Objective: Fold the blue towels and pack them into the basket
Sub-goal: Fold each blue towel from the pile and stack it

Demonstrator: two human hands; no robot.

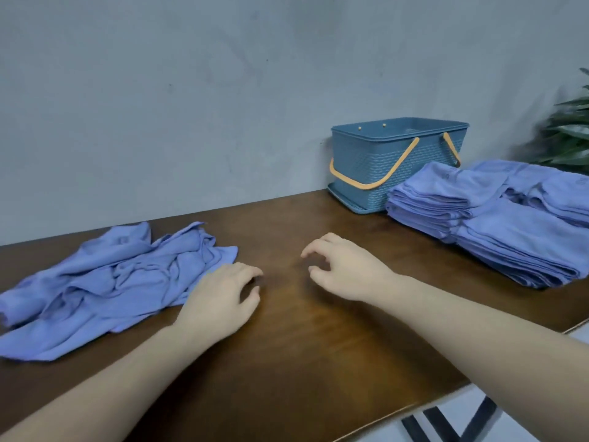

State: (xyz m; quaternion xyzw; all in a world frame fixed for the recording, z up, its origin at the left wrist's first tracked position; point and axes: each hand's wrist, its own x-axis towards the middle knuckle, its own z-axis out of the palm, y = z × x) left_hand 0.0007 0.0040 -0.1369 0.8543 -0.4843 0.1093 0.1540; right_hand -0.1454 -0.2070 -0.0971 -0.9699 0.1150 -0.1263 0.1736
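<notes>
Head view: left hand [223, 291] and right hand [342, 266] low over the bare wooden table [302, 346], fingers loosely curled, holding nothing. Crumpled blue towels [105, 285] heaped at the left, just beside the left hand, not yet folded. Folded stacks [497, 224] at the right, beside the basket [382, 154]. Basket contents hidden from this angle. Seemingly well along with folding; packing apparently still to do.
</notes>
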